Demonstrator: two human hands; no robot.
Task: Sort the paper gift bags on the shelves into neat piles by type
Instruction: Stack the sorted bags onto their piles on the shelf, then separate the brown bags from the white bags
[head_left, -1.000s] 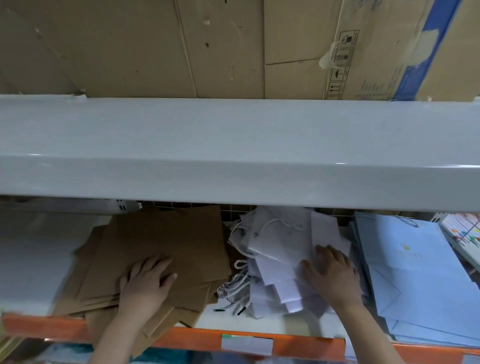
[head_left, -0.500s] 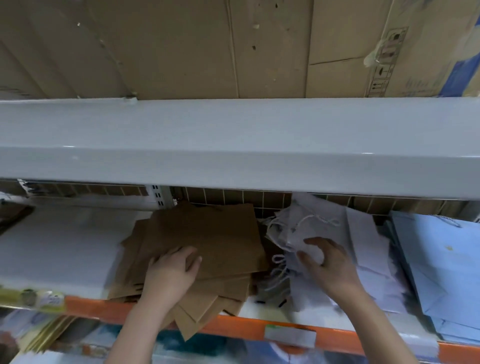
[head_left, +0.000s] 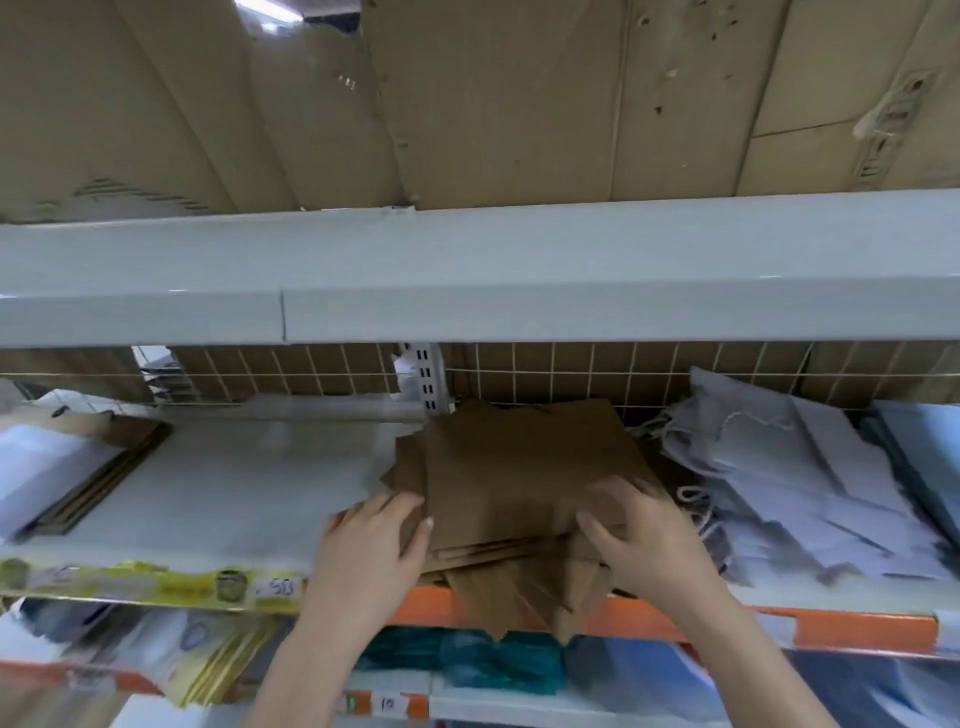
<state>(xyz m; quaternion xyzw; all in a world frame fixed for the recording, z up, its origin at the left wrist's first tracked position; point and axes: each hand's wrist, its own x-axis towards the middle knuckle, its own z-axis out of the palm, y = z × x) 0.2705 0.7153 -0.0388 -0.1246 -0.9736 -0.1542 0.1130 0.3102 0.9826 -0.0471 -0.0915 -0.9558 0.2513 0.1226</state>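
Brown kraft bags (head_left: 519, 483) sit mid-shelf, stacked flat but fanned: top few roughly square to the wire back grid (head_left: 571, 374), lower ones skewed, corners hanging over the orange shelf lip (head_left: 779, 626). That overhang is the mess you're fixing.

Your left hand (head_left: 371, 545) is on the stack's left edge, fingers curled over it, thumb toward the front. Your right hand (head_left: 644, 540) is on the front right corner, fingers bent down onto the top bag. Hands are apart, one each side, bracketing the pile. Looks like a squeeze-and-square grip: sides in, edges flush. I can't tell whether the right fingers actually hook under any bag or just press on top; the frame is blurred there.

White bags (head_left: 810, 483) with cord handles lie just to the right, slumped against the grid, their cords almost touching the brown pile. Light blue bags (head_left: 924, 447) sit at the far right edge. To the left, a bare stretch of white shelf (head_left: 234, 483), then flat dark-edged items (head_left: 93, 483) at far left; type unclear.

Judgement: brown pile is grouped by type but not neat yet. Next move needs the lower skewed bags pulled back in line, not just the top ones. Risk: the overhanging ones slide off the front if you lift the top bunch alone. Keep clear of the white cords too; they could snag.
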